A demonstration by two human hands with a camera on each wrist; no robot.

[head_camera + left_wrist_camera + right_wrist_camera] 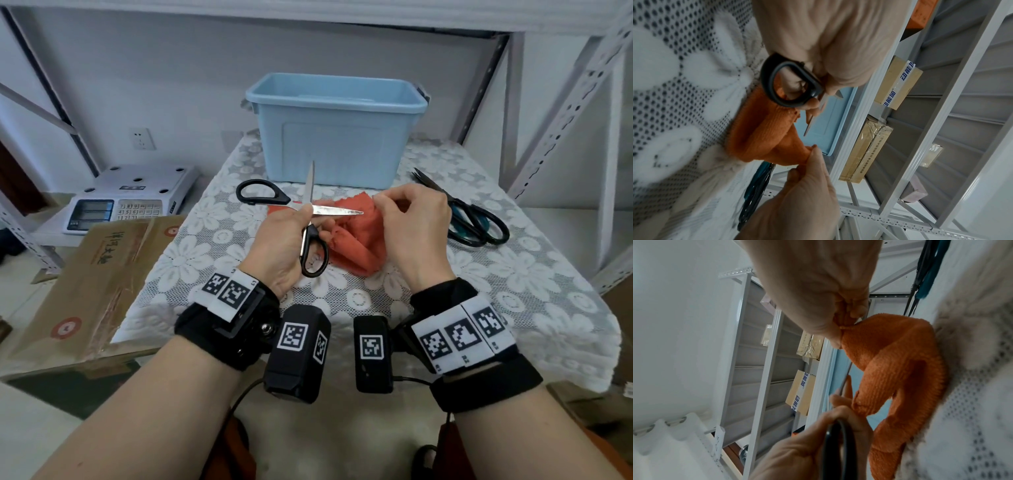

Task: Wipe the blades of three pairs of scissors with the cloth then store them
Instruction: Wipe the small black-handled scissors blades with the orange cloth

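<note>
above the lace table (513, 274), left hand (277, 246) grips open scissors (308, 209); right hand (416, 226) pinches orange cloth (356, 240); only the wrist views show shelf boxes (898, 84) printed "动能加".

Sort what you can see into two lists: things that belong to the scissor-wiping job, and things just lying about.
Job: open scissors in left hand; cloth pinched by right hand; other scissors waiting on the table; bin for storing.

Lying about: scale; cardboard box; boxes on shelf.
</note>
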